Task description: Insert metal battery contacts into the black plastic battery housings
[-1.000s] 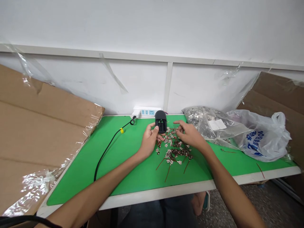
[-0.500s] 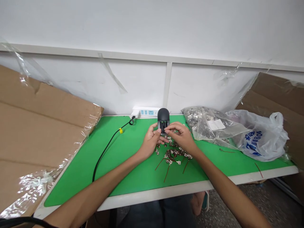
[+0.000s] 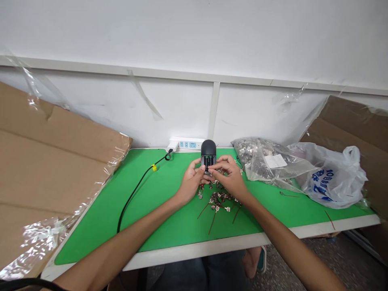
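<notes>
- Left hand (image 3: pixel 191 182): clenched round the lower part of the black housing (image 3: pixel 208 150), held upright above the far middle of the green mat (image 3: pixel 169 226)
- Right hand (image 3: pixel 230 178): fingertips pinched on the housing's lower edge, at its open ribbed compartment
- Heap of metal contacts (image 3: pixel 220 198) with brown wires: on the mat, just below both hands
- Power strip (image 3: pixel 186 143): behind the housing, at the wall
- Black cable (image 3: pixel 133 194): left of the hands
- 2 plastic bags (image 3: pixel 330 178): well right
</notes>
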A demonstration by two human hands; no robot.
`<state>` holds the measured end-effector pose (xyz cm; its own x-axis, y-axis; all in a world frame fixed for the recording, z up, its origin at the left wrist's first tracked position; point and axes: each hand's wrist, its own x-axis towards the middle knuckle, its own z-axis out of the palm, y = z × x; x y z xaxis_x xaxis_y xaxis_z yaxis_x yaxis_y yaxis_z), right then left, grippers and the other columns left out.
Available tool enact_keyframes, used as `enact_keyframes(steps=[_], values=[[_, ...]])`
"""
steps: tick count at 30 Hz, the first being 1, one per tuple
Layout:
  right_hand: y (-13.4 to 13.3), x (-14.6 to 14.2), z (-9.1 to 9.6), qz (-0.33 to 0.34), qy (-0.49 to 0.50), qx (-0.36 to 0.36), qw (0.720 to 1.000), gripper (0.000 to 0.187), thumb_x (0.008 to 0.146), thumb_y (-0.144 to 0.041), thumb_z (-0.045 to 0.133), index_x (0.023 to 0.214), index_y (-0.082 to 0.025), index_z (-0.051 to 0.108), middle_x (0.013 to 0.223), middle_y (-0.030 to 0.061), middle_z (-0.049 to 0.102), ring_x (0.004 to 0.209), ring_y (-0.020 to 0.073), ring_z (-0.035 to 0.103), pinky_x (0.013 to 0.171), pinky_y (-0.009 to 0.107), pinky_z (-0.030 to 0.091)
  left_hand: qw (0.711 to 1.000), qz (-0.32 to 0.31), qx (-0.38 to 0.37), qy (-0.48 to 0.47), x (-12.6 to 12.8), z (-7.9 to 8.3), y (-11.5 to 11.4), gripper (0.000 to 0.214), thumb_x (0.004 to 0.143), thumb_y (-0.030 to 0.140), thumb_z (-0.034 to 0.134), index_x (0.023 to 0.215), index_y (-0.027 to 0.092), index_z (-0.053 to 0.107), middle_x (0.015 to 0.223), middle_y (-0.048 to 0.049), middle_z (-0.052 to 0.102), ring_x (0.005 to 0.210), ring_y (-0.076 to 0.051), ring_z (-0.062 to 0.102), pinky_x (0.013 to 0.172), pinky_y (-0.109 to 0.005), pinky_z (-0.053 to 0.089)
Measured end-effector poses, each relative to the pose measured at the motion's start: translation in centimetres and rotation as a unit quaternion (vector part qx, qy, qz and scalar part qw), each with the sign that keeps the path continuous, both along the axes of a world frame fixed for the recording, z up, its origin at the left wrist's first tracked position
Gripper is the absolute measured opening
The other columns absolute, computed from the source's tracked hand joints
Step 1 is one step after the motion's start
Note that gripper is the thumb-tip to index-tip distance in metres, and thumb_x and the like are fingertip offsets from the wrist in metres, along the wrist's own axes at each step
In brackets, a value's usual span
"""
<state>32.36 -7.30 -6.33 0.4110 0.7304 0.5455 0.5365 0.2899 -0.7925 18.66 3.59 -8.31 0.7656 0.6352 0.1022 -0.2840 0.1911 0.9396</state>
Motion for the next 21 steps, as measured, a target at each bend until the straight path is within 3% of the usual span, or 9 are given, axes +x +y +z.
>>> enact_keyframes(steps=[4, 10, 14, 17, 21], values=[[0.0, 0.2, -0.2, -0.003, -0.032, -0.002, 0.999, 0.011, 0.091, -0.031, 0.075, 0.098, -0.026, 0.083, 0.114, 0.0081, 0.056, 0.1, 0.0206, 0.061, 0.072, 0.033, 0.054, 1.0, 0.008, -0.013, -0.006, 0.1, 0.0, 0.1, 0.071, 0.085, 0.056, 0.079, 0.134, 0.017, 0.045, 0.089, -0.0047, 0.076, 0.068, -0.017, 0.076, 0.06, -0.022, 0.058], [-0.5, 0.2, 0.2, -0.01, -0.111, -0.01, 0.994, 0.012, 0.094, -0.03, 0.071, 0.1, -0.028, 0.081, 0.119, 0.0086, 0.056, 0.111, 0.0239, 0.059, 0.098, 0.044, 0.053, 0.999, 0.029, -0.007, -0.013, -0.2, 0.1, -0.2, 0.067, 0.088, 0.053, 0.078, 0.135, 0.018, 0.046, 0.085, -0.0026, 0.075, 0.066, -0.014, 0.073, 0.065, -0.025, 0.059], [-0.7, 0.3, 0.6, 0.021, -0.048, -0.029, 0.998, 0.02, 0.095, -0.033, 0.067, 0.112, -0.027, 0.074, 0.124, 0.0089, 0.056, 0.106, 0.0222, 0.062, 0.087, 0.037, 0.056, 0.999, 0.032, 0.019, -0.021, -0.2, 0.1, -0.5, 0.067, 0.09, 0.054, 0.075, 0.138, 0.018, 0.045, 0.095, -0.0059, 0.076, 0.073, -0.017, 0.076, 0.068, -0.027, 0.059], [-1.0, 0.7, 0.8, 0.01, -0.004, -0.044, 0.999, 0.024, 0.098, -0.032, 0.058, 0.12, -0.024, 0.06, 0.115, 0.008, 0.059, 0.099, 0.0218, 0.062, 0.08, 0.035, 0.055, 0.998, 0.041, 0.05, -0.02, -0.3, 0.1, -0.8, 0.063, 0.094, 0.053, 0.071, 0.14, 0.02, 0.044, 0.102, -0.0077, 0.077, 0.077, -0.019, 0.077, 0.07, -0.028, 0.059], [-1.2, 1.0, 0.7, -0.004, -0.121, -0.085, 0.989, 0.015, 0.096, -0.025, 0.052, 0.111, -0.021, 0.053, 0.107, 0.0069, 0.057, 0.1, 0.0239, 0.059, 0.087, 0.039, 0.049, 0.995, 0.051, 0.079, -0.02, -0.4, -0.1, -1.1, 0.059, 0.099, 0.052, 0.065, 0.143, 0.021, 0.042, 0.106, -0.0085, 0.076, 0.08, -0.019, 0.077, 0.074, -0.03, 0.059]])
